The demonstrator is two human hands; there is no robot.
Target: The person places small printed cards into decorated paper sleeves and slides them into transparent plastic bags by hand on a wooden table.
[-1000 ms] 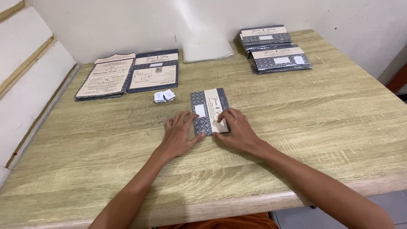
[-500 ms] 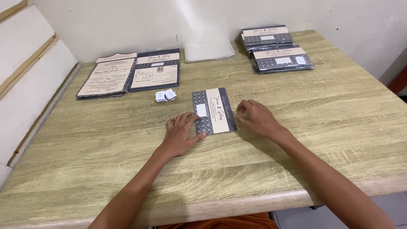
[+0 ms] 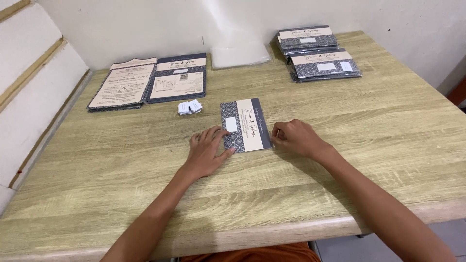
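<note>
1. The left hand point(image 3: 208, 154) lies flat on the table point(image 3: 121, 165), fingers spread, its fingertips pressing the left edge of a folded card point(image 3: 245, 124); it pins the card but does not grip it.
2. The right hand point(image 3: 293, 138) rests just beside the card's right edge, fingers curled loosely inward, with nothing visible in them.
3. The card sits closed, patterned side up with a small white label on it, in the middle of the table.
4. Two stacks of finished cards point(image 3: 318, 59) stand at the far right, so part of the work looks done.
5. Unfolded cards point(image 3: 150, 82) and small white labels point(image 3: 189, 106) wait at the far left, so more seems left.
</note>
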